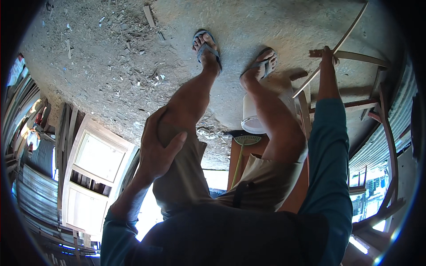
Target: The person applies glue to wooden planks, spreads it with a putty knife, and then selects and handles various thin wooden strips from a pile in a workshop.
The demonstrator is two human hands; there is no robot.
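My left hand [156, 148] rests on my left knee, its thumb held apart and its fingers laid over the knee. It holds nothing. Out to the right, my right hand [328, 58] is closed around a long thin wooden strip [350, 32]. The strip slants from the upper right down toward my right foot. Crossing it at the hand is a curved wooden bar [364, 58], which seems to join a wooden frame [344, 106] on the right. Whether the hand also touches that bar, I cannot tell.
A whitish bucket [254, 120] stands beside my right leg, with a green rake-like head [247, 140] on a thin handle near it. Wood scraps and shavings litter the floor [111, 57] on the left. A pale panelled wooden frame [112, 155] and corrugated sheets [37, 181] stand farther left.
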